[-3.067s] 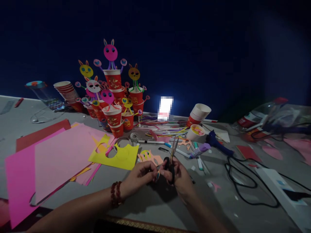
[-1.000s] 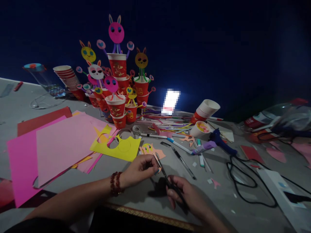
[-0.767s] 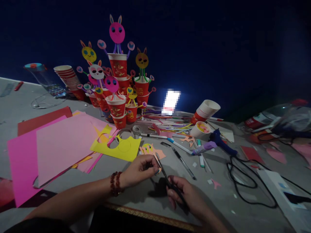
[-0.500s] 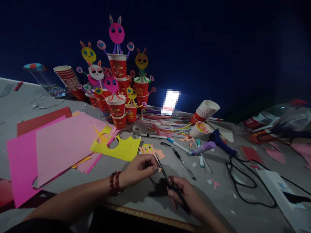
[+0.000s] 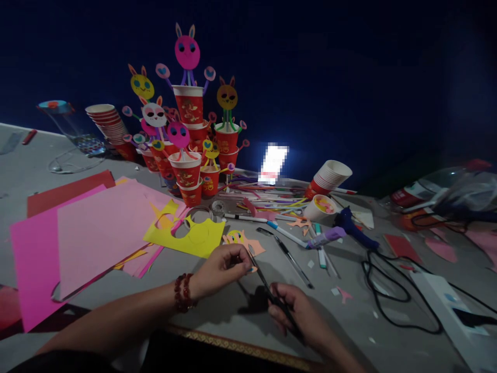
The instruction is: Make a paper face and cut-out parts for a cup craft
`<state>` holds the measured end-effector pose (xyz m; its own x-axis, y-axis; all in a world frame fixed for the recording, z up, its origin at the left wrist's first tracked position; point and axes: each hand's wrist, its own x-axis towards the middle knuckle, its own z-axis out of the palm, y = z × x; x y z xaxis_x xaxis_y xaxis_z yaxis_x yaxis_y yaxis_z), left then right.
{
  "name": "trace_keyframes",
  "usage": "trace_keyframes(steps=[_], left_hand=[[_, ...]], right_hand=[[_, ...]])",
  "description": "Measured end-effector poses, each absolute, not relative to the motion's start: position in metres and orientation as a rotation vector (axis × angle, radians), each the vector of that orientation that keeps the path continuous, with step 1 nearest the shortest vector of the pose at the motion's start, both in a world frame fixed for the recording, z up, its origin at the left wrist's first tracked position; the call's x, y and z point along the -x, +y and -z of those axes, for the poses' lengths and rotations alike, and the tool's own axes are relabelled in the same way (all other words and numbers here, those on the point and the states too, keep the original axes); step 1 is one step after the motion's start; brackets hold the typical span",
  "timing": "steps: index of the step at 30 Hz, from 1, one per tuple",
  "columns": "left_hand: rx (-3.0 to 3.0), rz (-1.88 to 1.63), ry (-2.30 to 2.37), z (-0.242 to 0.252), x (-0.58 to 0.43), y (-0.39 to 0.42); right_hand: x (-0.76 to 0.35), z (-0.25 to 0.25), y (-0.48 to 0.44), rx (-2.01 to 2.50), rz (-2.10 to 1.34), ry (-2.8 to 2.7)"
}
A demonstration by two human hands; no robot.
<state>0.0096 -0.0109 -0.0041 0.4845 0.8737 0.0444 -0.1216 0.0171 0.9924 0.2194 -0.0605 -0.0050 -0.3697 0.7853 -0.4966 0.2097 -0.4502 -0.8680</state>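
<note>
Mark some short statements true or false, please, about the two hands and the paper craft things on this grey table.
1. The right hand holds metal scissors with black handles. True.
2. The left hand wears a white cotton glove. False: it is bare, with dark red round beads around its wrist.
3. A yellow paper sheet with round cut-outs lies left of a black pen with clear barrel. True.
4. That pen stands inside a paper cup. False: it lies on the table.
5. The topmost round pink paper face has two upright ears. True.

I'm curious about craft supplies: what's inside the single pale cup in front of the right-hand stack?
Yellow and pink pieces show in the pale cup; whatever lies beneath them is covered.
</note>
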Motion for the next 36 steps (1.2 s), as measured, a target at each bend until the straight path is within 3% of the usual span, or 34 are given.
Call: trace_keyframes(steps=[6,18,36], left_hand=[[-1.428,-0.961,0.778,0.003,-0.011,-0.012],[-0.955,-0.919,0.837,0.015,-0.017,-0.016],[-1.009,-0.792,0.724,0.023,-0.015,-0.021]], right_hand=[[-0.217,0.013,-0.057,1.433,-1.584,-1.205],[-0.171,0.013,-0.050,1.315,-1.316,-0.974],[-0.185,0.006,-0.037,1.284,-1.314,-1.076]])
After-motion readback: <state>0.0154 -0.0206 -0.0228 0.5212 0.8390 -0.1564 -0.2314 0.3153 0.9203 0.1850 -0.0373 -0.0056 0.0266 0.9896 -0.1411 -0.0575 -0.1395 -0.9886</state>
